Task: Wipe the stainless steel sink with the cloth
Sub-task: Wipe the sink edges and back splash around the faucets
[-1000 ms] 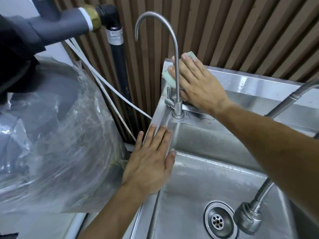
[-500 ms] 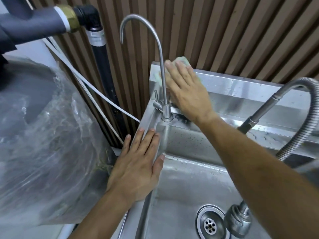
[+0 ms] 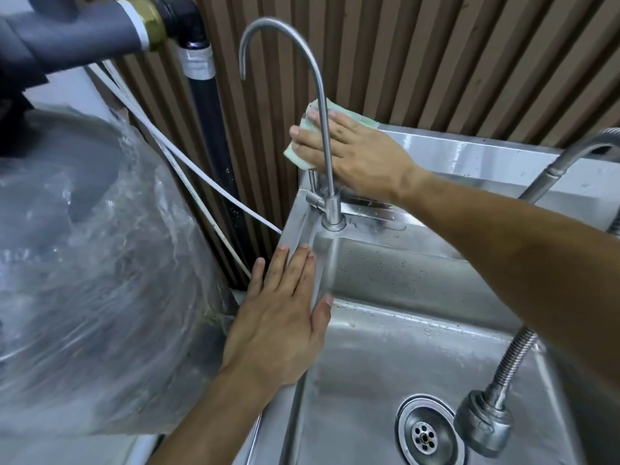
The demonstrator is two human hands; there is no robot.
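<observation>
The stainless steel sink (image 3: pixel 385 357) fills the lower right, wet, with a round drain (image 3: pixel 425 434) at the bottom. My right hand (image 3: pixel 359 154) presses a pale green cloth (image 3: pixel 297 154) flat against the upper left corner of the sink's backsplash (image 3: pixel 469 152), just behind the thin gooseneck tap (image 3: pixel 323 129). The cloth sticks out past my fingertips on the left and top. My left hand (image 3: pixel 278 327) lies flat, fingers together, on the sink's left rim, thumb over the inner edge.
A flexible metal spray hose (image 3: pixel 486 421) hangs over the basin at right, near the drain. A large object wrapped in clear plastic (image 3: pixel 90 280) stands close on the left. Dark pipes (image 3: pixel 208 135) and white tubes (image 3: pixel 201 182) run along the slatted wooden wall.
My right hand has slid the cloth left along the backsplash to its left corner. My left hand stays on the rim. The view has shifted slightly.
</observation>
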